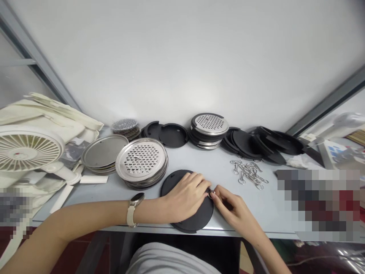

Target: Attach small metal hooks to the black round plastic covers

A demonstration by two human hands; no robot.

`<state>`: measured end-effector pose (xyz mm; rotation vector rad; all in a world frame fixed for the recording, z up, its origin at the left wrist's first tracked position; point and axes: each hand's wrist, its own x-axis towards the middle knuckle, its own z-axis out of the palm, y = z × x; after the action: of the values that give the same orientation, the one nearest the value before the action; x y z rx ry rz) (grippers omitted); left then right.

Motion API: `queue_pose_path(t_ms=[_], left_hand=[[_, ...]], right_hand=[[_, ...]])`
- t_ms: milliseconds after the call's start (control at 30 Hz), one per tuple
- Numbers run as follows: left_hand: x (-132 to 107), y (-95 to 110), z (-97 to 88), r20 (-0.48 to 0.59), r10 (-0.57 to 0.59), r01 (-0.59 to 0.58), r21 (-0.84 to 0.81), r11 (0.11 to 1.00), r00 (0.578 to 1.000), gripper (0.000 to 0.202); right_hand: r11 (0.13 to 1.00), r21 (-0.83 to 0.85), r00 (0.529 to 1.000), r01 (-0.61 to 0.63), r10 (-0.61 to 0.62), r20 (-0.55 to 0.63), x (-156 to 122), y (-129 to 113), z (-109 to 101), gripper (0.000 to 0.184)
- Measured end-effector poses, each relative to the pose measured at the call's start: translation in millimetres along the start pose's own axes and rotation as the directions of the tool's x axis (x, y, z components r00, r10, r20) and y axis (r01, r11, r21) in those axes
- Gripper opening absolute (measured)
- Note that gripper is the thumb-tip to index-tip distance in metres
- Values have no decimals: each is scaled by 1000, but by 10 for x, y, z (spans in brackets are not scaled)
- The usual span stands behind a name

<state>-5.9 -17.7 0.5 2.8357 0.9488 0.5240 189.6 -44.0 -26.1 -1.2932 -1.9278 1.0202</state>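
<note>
See a grey surface (222,167) with a cream bag (17,110) at far left and a white fan (23,153) just in front of it. Along the back, find shallow black trays (173,135), several tilted and overlapping at the right, plus an upright stack (196,134) with a perforated metal disc (210,123) seated in its top rim. Toward the left, find piled metal plates (141,160). Nearer, find a flat black disc (196,223) reaching the front edge, with a strip of surface between it and the back row. Across it, see the left grip (186,196) laid palm down, fingertips by the rim; unclear whether pinching anything. Farther right, see loose metal clips (248,173) heaped near the right grip (234,207), pinched on a small metal ring (211,195) at the disc's right edge.
</note>
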Motion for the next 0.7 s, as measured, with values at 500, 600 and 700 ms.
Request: queue_pose_path(t_ms=[500,600,700], left_hand=[[8,8,-39,89,12,-22,111,994,996,17],[-7,-6,-16,102,12,-28,161,986,995,13],[-17,-22,25,93,25,-42,193,980,995,15]], right_hand=[[1000,6,1000,13,-13,12,7,-1,-3,31],[1000,12,999,11,-12,31,5,0,-9,30],[1000,12,999,7,-7,53,-4,0,-16,29]])
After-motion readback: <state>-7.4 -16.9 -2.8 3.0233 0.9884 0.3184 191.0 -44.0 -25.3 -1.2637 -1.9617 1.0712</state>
